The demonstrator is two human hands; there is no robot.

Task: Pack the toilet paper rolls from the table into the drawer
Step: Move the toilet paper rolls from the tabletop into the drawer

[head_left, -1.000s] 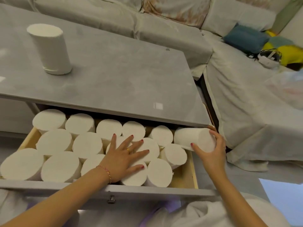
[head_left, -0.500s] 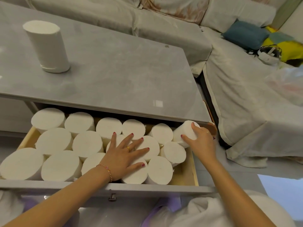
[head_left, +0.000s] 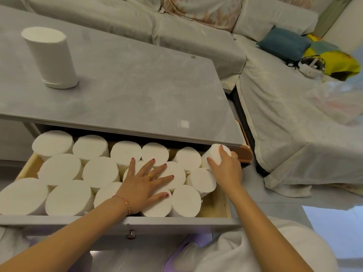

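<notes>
The open wooden drawer (head_left: 222,208) under the grey table (head_left: 137,91) holds several white toilet paper rolls standing on end. My left hand (head_left: 145,183) lies flat, fingers spread, on top of the rolls in the middle of the drawer. My right hand (head_left: 225,169) grips one roll (head_left: 215,154) at the drawer's back right corner, tilted and partly under the table edge. One more roll (head_left: 50,57) stands upright on the table's far left.
A sofa under a pale cover (head_left: 284,122) wraps around the table's back and right. On it lie a blue cushion (head_left: 284,44), a yellow cushion (head_left: 334,61) and a white headset (head_left: 311,66). The drawer's knob (head_left: 130,233) faces me.
My right hand has carried its roll from outside the drawer's right side into the back right corner and turned it from lying to nearly upright. The left hand has stayed put.
</notes>
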